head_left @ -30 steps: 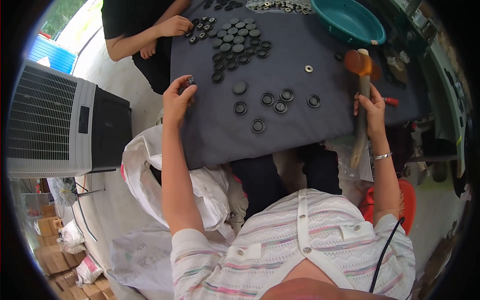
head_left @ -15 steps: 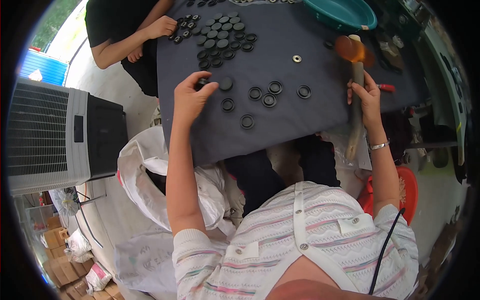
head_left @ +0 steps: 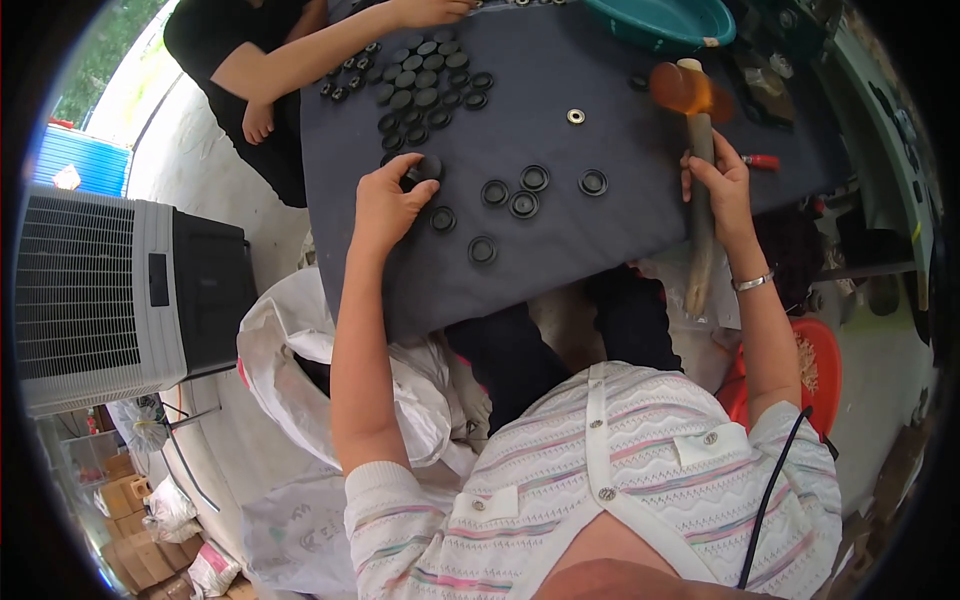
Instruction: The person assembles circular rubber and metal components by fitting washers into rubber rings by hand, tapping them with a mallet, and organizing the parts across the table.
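Note:
At the left of the table, my left hand (head_left: 392, 203) pinches a round black disc (head_left: 429, 168) between thumb and fingers; part of it is hidden by the fingers. Several black ring-shaped caps (head_left: 523, 204) with raised rims lie flat to the right of that hand. My right hand (head_left: 724, 190) is closed around the wooden handle (head_left: 700, 235) of a mallet, whose amber head (head_left: 683, 89) points toward the far side. A small metal ring (head_left: 575, 116) lies on the dark cloth, left of the mallet head.
Rows of black discs (head_left: 413, 80) cover the far left, where a co-worker's arm (head_left: 330, 50) reaches across. A teal basin (head_left: 665, 25) stands at the far right. A red-handled tool (head_left: 762, 161) lies beside my right hand. An air cooler (head_left: 90, 290) stands left.
My left fingers have moved right onto the disc that lay beside them. The co-worker's hand has left the small black parts and stretched toward the table's far edge. My right hand still holds the mallet.

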`<act>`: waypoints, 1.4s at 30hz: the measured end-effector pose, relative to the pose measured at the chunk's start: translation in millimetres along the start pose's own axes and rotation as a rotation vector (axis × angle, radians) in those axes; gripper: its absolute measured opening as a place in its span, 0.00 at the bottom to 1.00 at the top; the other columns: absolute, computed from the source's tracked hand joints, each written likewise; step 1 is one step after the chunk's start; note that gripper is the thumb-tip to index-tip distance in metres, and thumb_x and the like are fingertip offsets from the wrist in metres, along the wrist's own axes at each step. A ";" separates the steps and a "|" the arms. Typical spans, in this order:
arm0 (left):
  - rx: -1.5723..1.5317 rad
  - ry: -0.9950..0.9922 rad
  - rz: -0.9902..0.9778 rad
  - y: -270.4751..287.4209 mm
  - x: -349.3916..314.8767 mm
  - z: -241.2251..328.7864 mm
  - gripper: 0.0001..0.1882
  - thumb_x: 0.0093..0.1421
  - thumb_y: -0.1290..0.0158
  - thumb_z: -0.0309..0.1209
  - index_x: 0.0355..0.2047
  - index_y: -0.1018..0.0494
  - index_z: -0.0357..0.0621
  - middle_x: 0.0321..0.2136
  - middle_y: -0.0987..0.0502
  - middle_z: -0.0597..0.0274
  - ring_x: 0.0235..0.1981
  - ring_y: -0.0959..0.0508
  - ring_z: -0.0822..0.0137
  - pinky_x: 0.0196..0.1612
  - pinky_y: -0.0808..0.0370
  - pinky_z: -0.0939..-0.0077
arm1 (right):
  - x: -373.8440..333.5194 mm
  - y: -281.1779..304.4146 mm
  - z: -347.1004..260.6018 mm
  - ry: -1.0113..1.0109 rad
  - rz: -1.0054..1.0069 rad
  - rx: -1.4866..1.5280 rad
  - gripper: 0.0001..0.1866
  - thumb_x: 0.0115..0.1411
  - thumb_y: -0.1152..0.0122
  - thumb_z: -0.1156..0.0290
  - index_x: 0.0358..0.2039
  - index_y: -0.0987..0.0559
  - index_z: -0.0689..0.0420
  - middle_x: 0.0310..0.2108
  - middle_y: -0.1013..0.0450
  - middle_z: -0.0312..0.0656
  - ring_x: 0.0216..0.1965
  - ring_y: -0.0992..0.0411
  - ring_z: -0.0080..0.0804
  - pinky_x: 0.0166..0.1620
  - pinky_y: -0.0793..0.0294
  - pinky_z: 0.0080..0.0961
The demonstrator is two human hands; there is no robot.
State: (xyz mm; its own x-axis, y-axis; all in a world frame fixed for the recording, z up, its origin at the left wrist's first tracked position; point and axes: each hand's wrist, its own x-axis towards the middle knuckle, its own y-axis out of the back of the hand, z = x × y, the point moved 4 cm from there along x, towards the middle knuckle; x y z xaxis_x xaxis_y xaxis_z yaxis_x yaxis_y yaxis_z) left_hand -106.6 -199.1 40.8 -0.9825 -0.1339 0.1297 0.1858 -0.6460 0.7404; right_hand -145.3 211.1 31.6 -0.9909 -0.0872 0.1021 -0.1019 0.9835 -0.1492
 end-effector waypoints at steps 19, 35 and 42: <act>0.415 -0.152 -0.176 -7.5 -2.2 40.2 0.24 0.49 0.39 0.40 0.45 0.25 0.44 0.29 0.21 0.49 0.35 0.22 0.51 0.39 0.26 0.62 | -0.6 0.1 -1.1 -0.014 0.012 -0.022 0.30 0.56 0.43 0.76 0.59 0.38 0.65 0.31 0.29 0.39 0.24 0.30 0.22 0.25 0.28 0.19; -0.873 0.132 0.004 17.5 -21.6 -16.0 0.16 0.53 0.44 0.21 0.44 0.25 0.40 0.29 0.27 0.66 0.18 0.30 0.77 0.20 0.34 0.87 | 0.1 -2.0 0.7 0.009 0.008 -0.028 0.28 0.56 0.44 0.78 0.58 0.36 0.65 0.32 0.30 0.39 0.25 0.31 0.22 0.24 0.29 0.19; -0.976 0.107 0.117 47.5 -41.8 -37.0 0.17 0.55 0.47 0.25 0.47 0.28 0.40 0.29 0.25 0.64 0.19 0.29 0.75 0.20 0.36 0.87 | 1.8 0.7 5.0 -0.007 0.063 -0.070 0.27 0.57 0.44 0.78 0.58 0.36 0.65 0.32 0.29 0.41 0.25 0.30 0.22 0.23 0.29 0.18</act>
State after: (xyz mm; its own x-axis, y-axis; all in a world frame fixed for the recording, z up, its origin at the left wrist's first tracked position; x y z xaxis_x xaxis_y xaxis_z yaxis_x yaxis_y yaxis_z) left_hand -56.0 -252.0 46.2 -0.9594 -0.2729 0.0712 0.2604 -0.9541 -0.1480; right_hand -147.6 210.8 26.7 -0.9958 -0.0257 0.0880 -0.0333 0.9957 -0.0860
